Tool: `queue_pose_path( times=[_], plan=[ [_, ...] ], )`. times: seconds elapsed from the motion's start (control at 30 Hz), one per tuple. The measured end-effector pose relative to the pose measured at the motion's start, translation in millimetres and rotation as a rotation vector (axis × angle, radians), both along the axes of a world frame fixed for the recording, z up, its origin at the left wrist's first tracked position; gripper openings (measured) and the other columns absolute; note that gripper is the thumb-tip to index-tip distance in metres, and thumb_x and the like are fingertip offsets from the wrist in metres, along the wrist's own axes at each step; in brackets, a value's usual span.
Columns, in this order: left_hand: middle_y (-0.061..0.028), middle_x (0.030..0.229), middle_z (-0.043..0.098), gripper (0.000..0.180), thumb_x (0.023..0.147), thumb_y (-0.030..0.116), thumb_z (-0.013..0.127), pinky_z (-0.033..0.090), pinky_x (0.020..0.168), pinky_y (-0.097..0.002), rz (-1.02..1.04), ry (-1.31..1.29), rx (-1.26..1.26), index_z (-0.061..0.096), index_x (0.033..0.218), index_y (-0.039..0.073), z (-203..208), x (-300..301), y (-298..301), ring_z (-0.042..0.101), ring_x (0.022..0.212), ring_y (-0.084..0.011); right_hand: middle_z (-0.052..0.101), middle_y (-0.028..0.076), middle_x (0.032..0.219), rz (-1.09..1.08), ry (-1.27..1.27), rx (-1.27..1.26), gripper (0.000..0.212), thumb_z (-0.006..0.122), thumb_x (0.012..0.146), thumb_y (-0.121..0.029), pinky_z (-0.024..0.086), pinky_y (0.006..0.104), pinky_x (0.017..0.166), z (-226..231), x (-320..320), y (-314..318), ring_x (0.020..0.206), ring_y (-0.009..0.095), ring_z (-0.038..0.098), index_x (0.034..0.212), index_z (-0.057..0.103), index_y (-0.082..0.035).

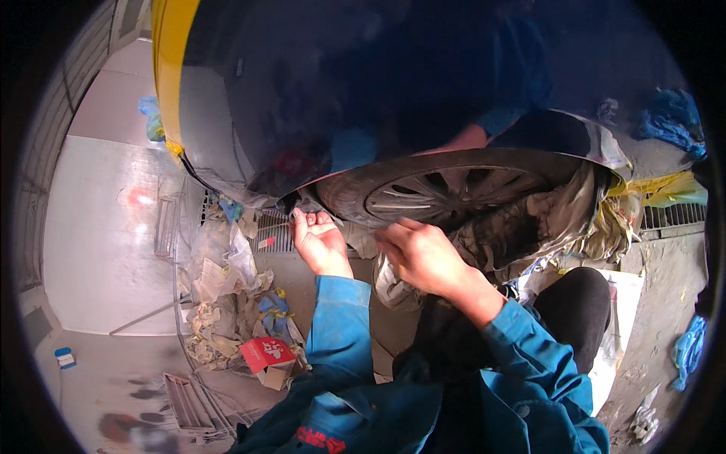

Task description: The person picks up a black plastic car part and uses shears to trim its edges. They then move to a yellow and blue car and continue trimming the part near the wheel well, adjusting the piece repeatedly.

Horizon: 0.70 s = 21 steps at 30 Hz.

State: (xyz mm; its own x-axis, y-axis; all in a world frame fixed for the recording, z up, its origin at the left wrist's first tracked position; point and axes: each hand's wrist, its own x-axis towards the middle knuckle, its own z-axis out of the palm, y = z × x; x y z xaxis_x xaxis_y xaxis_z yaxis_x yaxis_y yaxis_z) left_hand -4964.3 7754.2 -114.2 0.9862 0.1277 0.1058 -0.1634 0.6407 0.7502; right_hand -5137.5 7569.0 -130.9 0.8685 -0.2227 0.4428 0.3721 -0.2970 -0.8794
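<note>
A dark blue car body point(363, 83) curves across the upper part of the view, and its wheel point(454, 193) shows under the arch. My left hand point(321, 240) is curled with the palm turned up at the lower left edge of the arch. Its fingertips are pinched by a bit of greyish film; what they grip is unclear. In front of the tyre is my right hand point(425, 256), slightly blurred, with its fingers bent together. Whatever is in them is hidden. Crumpled grey sheeting point(393, 287) hangs just below the right hand, and more dirty sheeting point(529, 219) covers the wheel's right side.
A floor grate point(274, 233) runs beneath the car. Crumpled paper and plastic point(219, 303) lie at left, with a red and white box point(268, 359) beside them. Yellow film point(665, 187) and a blue plastic piece point(688, 352) are at right. My knee point(575, 306) is close to the wheel.
</note>
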Motion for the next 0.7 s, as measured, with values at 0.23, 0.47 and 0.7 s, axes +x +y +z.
queue_pose_path(
  times=[0.23,0.47,0.7],
  plan=[
    [-0.0032,0.111,0.077,0.012,0.106,0.015,0.072,0.059,0.092,-0.0334,-0.106,-0.012,0.033,0.07,0.117,0.01,0.2,-4.3,4.9,0.072,0.101,-0.015,0.072,0.029,0.098,0.1,-0.009,-0.012,0.02,0.066,0.098,-0.011,0.057,0.0522,0.082,81.9,92.3,22.0,0.095,0.05,0.069,0.11,0.073,0.003],
    [-0.0077,0.125,0.074,0.018,0.108,0.008,0.061,0.056,0.099,-0.0348,-0.146,-0.112,-0.022,0.066,0.125,0.006,0.8,5.1,-1.4,0.07,0.112,-0.0191,0.074,0.029,0.115,0.028,0.125,-0.091,0.034,0.06,0.105,-0.026,0.056,0.0524,0.096,97.2,122.1,41.0,0.107,0.049,0.07,0.12,0.075,0.001],
    [-0.0107,0.125,0.072,0.014,0.107,0.005,0.06,0.055,0.102,-0.0356,-0.16,-0.13,0.004,0.066,0.119,0.004,-0.6,9.8,0.9,0.069,0.114,-0.0208,0.074,0.031,0.111,-0.2,0.089,-0.135,0.032,0.065,0.101,-0.027,0.057,0.0544,0.097,91.5,134.0,56.5,0.106,0.05,0.071,0.111,0.076,0.001]
  ],
)
